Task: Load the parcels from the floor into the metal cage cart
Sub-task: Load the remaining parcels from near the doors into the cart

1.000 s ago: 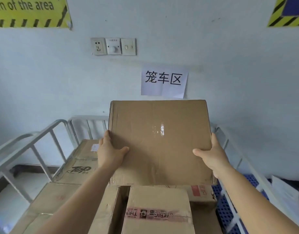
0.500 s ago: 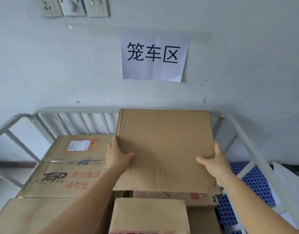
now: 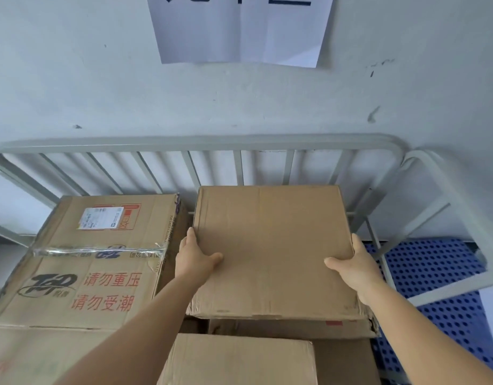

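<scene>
Inside cage cart (image 3: 200,141): stacked cardboard parcels (image 3: 273,251).

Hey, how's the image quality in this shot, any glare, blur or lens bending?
Head view: soft, even light; glare only on the clear tape across the printed box; the cage rail bows from wide-angle distortion; the plain box and both hands look sharp.

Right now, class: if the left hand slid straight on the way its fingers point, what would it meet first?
The left hand points away along the plain box's left side. Beyond it, probably the cage cart's back rail bars come first, though depth is unclear.
</scene>
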`<action>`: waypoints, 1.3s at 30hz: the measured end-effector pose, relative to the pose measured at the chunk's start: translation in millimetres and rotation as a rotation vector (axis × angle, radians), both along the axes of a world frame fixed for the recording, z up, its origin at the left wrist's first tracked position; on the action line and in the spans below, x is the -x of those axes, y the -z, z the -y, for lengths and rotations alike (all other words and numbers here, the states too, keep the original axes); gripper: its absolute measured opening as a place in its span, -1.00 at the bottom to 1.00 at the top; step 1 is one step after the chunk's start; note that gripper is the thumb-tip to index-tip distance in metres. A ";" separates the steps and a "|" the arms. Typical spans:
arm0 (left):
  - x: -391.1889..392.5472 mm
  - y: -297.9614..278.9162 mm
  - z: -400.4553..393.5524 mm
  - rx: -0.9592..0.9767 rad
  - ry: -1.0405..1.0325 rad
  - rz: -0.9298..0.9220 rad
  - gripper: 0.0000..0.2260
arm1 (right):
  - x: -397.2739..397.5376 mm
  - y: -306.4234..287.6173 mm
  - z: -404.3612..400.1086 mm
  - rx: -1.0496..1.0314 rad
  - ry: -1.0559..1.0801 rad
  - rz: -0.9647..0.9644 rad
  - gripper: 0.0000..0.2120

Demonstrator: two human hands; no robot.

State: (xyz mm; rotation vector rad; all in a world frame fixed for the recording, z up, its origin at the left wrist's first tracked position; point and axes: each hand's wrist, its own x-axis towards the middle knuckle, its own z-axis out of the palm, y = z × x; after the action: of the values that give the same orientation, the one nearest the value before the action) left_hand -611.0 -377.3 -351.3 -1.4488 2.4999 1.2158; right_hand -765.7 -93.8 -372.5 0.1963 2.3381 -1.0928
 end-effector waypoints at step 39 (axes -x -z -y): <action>-193.7 -108.6 -65.8 0.420 0.173 0.273 -0.34 | -174.2 -111.7 56.0 -0.308 -0.909 -0.486 -0.20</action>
State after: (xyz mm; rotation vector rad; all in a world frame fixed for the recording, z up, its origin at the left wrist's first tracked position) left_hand -417.2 -311.5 -242.6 -1.3132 2.7110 0.4458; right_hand -591.6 -149.8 -260.7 -1.0283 2.5199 -0.3350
